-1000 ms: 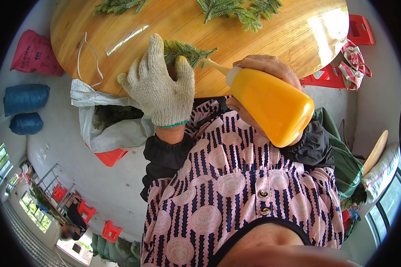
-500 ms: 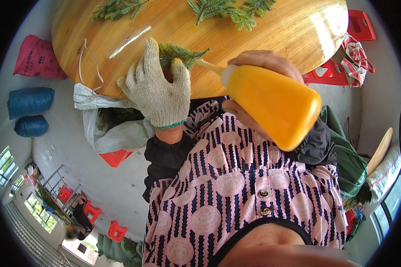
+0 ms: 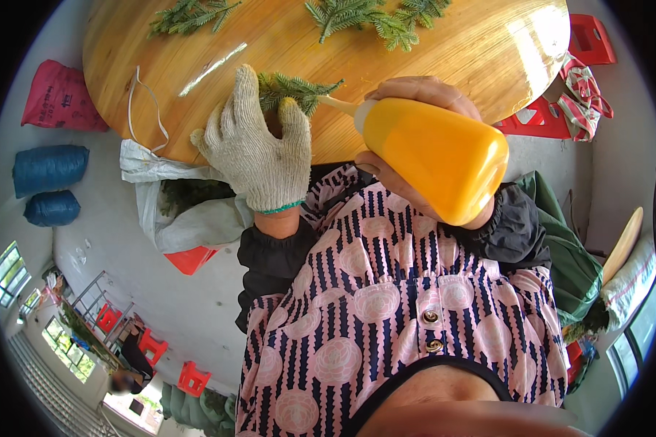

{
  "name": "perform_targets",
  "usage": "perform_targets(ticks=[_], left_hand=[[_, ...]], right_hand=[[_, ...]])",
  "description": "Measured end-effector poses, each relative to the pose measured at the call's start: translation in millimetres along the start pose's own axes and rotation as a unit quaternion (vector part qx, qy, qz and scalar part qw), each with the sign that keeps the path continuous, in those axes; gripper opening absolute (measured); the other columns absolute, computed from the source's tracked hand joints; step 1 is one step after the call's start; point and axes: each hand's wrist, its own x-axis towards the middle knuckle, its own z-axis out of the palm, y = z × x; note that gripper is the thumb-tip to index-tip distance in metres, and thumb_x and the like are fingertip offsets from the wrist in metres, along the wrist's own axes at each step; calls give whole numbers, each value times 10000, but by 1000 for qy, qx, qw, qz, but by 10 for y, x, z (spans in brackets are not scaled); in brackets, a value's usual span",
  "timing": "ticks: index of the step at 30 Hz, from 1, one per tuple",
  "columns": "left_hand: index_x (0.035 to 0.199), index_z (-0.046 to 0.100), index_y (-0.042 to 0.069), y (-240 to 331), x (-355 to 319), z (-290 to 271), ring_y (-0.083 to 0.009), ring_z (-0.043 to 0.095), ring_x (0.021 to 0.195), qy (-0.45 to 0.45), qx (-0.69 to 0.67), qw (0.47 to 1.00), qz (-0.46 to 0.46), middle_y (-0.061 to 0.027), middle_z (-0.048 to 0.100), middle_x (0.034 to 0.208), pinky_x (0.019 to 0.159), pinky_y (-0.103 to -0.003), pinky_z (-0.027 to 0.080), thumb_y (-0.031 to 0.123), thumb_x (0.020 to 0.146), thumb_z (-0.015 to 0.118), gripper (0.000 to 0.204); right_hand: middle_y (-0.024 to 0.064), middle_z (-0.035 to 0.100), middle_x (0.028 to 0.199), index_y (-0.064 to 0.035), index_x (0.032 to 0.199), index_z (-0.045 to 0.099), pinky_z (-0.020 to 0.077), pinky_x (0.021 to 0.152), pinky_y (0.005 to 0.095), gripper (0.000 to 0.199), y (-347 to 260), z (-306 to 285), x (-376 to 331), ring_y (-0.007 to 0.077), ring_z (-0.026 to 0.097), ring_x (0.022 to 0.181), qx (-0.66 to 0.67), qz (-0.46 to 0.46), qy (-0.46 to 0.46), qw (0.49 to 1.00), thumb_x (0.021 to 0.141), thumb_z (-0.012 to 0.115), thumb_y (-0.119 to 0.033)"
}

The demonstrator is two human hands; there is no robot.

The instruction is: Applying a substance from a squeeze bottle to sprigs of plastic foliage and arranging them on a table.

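At the far left, a pink sack (image 3: 64, 96) stands beside the table, and below it in the view two blue bundles (image 3: 51, 171) lie close together on the pale floor. Farther down, red stools (image 3: 153, 345) stand near another person (image 3: 133, 357), who is small and blurred. A thin white cord (image 3: 133, 109) lies over the left part of the round wooden table (image 3: 415, 65). Just below the edge of this table, a white sack (image 3: 204, 227) hangs open, with dark green material inside.

The left hand (image 3: 261, 149) wears a knitted pale glove. Its fingers are partly spread and its thumb is apart from the index finger. The green sprig (image 3: 295, 89) is at these fingers, above the near part of the table; I cannot tell if they pinch it. From the right, the narrow nozzle (image 3: 339, 105) of a yellow bottle (image 3: 437, 156) reaches the sprig, but the contact is not clear. The bare right hand (image 3: 434, 93) is wrapped around this bottle, which is tilted. Other green sprigs (image 3: 342, 16) lie at the top. At the far right is a red-and-white bag (image 3: 582, 95).
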Motion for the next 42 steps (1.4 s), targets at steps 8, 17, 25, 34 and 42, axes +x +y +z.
perform_targets(ticks=[8, 17, 25, 34, 42], left_hand=[[1372, 637, 83, 5, 13, -9, -358, 645, 1014, 2, -10, 1000, 5, -135, 724, 1080, 1000, -593, 398, 388, 837, 711, 620], [1392, 624, 69, -25, 31, -60, -365, 632, 1008, 7, -9, 1000, 19, -146, 718, 1074, 948, -573, 415, 379, 837, 726, 644], [1397, 619, 54, 9, 47, -87, -381, 623, 1041, -15, -11, 1000, 11, -155, 719, 1119, 975, -567, 415, 290, 815, 760, 643], [1398, 610, 35, -10, 39, -129, -388, 616, 1031, -11, -13, 1000, 18, -165, 715, 1123, 960, -572, 414, 257, 806, 773, 653], [1423, 578, -3, 26, 87, -157, -397, 617, 1076, -35, -16, 999, 7, -200, 699, 1221, 1013, -505, 417, 139, 825, 753, 639]], right_hand=[[137, 694, 1166, -61, 1064, 721, 569, 851, 404, 390, -91, -55, -1, 318, 690, 1022, -40, 15, -11, 999, 740, 908, -174], [155, 682, 1166, -70, 1119, 701, 549, 883, 417, 498, 22, -67, -16, 340, 666, 1054, -27, -27, 3, 999, 737, 907, -314], [149, 694, 1131, -90, 998, 745, 555, 861, 428, 311, 22, 47, -40, 349, 663, 1040, 77, 69, 98, 990, 736, 898, -160], [152, 692, 1125, -84, 983, 754, 560, 861, 426, 294, -21, -57, -52, 343, 665, 1037, 36, 103, 71, 992, 737, 904, -141], [155, 674, 1162, -39, 1047, 721, 557, 847, 389, 358, 59, -51, -78, 303, 674, 1001, 120, 170, 114, 972, 747, 904, -108]])
